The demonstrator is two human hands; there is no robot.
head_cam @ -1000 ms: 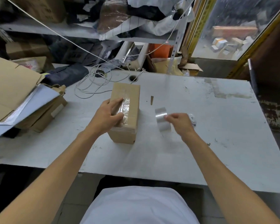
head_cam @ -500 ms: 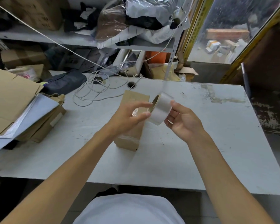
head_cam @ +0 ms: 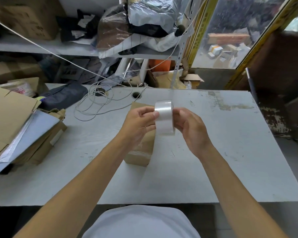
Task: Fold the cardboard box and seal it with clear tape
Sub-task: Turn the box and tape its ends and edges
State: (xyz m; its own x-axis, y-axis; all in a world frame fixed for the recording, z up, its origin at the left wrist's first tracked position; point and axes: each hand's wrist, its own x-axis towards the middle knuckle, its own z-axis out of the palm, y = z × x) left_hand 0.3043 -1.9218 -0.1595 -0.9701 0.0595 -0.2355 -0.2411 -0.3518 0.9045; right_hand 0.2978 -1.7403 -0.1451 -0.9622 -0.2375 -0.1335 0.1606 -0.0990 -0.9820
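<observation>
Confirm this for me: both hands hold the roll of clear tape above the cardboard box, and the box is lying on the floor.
One thing is wrong: the cardboard box lies on the white table, not the floor, as the head view shows. The rest stands: the left hand and right hand hold the roll of clear tape above it.

The cardboard box (head_cam: pixel 141 148) is plain brown with glossy clear bands across it. The tape roll (head_cam: pixel 163 116) is translucent, milky white. The bench (head_cam: pixel 213 160) is pale grey-white, scuffed, with a dull brownish stain near its far right. A thin white cable (head_cam: pixel 100 107) coils on it. Flat cardboard sheets (head_cam: pixel 7 117) at left are tan over a pale blue-white sheet
</observation>
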